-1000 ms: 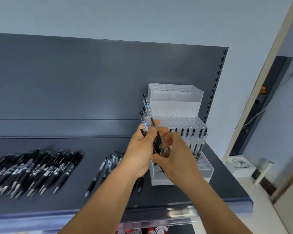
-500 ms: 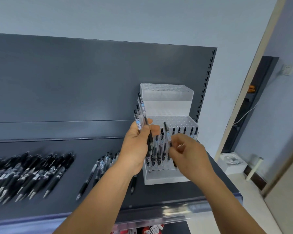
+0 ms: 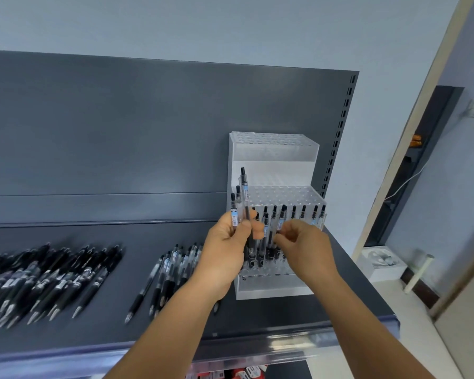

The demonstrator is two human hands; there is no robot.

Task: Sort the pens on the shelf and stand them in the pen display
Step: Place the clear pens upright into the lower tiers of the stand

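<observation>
A clear stepped pen display [image 3: 274, 288] stands on the dark shelf [image 3: 340, 302], with several clear pens upright in its lowest tier. My left hand [image 3: 225, 253] grips a small bunch of clear pens [image 3: 240, 203], their black tops pointing up, just left of the display. My right hand [image 3: 307, 247] pinches one clear pen [image 3: 281, 221] with a blue label and holds it upright over the front tier's holes. A loose row of clear pens [image 3: 170, 272] lies on the shelf left of my left arm. A larger pile of black pens [image 3: 47, 277] lies at the far left.
The display's middle tier [image 3: 282, 196] and top tier [image 3: 274, 140] hold no pens. The shelf's dark back panel [image 3: 148, 127] rises behind. The shelf's front edge [image 3: 257, 348] has a clear strip. To the right are a doorway and a white box [image 3: 381, 265] on the floor.
My right hand has drawn one pen from the left hand's bunch and carried it down to the display's front tier. The left hand kept its bunch and barely moved.
</observation>
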